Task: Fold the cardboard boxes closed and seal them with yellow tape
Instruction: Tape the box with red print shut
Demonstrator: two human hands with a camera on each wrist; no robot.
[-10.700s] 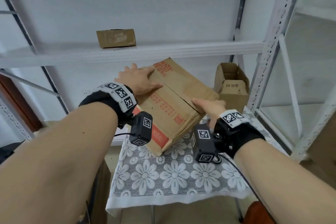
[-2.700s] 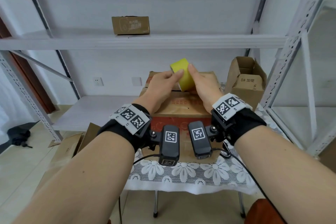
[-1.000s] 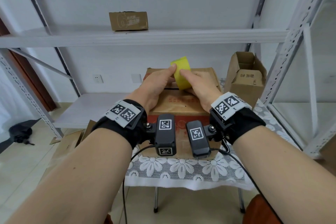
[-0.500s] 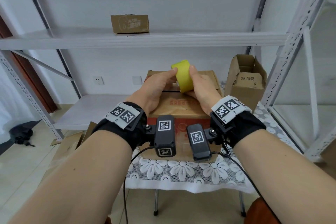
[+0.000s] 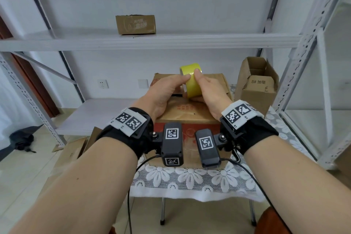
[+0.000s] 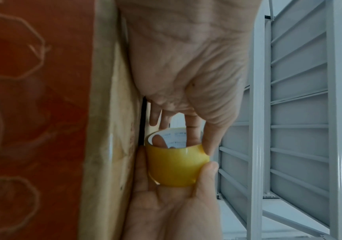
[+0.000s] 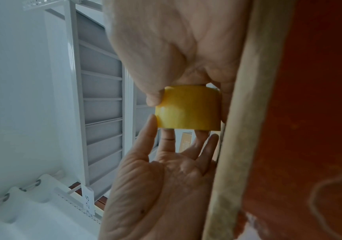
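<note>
Right fingers: thumb (image 5: 197,72) on the top of the yellow tape roll (image 5: 191,81), the other fingers curled under it, so the right hand (image 5: 210,91) grips the roll
Left fingers: thumb tip (image 5: 187,76) pressed against the roll's outer band at 9 o'clock, one finger (image 6: 192,129) reaching into the core; the left hand (image 5: 163,93) holds the roll from that side
Tape roll: upright on edge between both hands, just above the large cardboard box (image 5: 190,108)
Large box: flaps folded shut, a dark seam visible under the hands, standing on the worktop (image 5: 190,178) with its white lace cloth
Open small box: (image 5: 256,85) at 3 o'clock of the large box, flaps up
Shelf: (image 5: 148,41) at 12 o'clock, carrying a closed small box (image 5: 135,24)
</note>
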